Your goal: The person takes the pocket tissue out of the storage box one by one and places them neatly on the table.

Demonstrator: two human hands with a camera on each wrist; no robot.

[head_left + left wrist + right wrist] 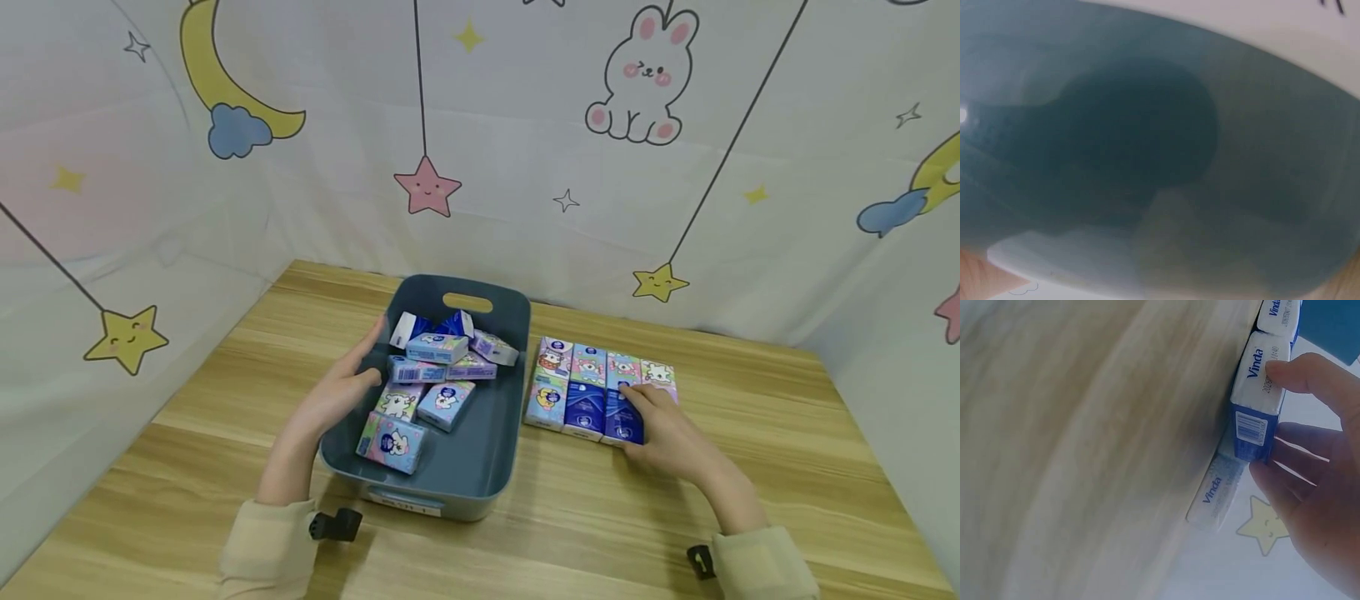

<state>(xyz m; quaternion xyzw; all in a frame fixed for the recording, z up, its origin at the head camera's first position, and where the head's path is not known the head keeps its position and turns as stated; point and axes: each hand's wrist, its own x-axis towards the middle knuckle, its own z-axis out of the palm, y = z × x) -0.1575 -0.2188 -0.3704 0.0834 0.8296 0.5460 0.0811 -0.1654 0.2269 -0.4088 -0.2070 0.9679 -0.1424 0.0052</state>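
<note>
A blue-grey plastic bin (468, 467) holds several small tissue packs, some pastel with cartoon prints, such as a light blue pack (392, 442). My left hand (335, 398) is at the bin's left rim, fingers stretched along it and thumb pointing inward. The left wrist view shows only the bin's wall (1260, 144) close up. To the right of the bin, tissue packs lie in two rows. My right hand (671, 437) grips the dark blue tissue pack (622, 417) at the front row's right end; its thumb presses the white end face (1260, 372).
The packs stand on a wood-grain table (570, 517). Beside the held pack lies another dark blue pack (584, 408), and a pastel pack (657, 374) ends the back row. A white cloth (510, 225) with cartoon prints hangs behind the table and at both sides.
</note>
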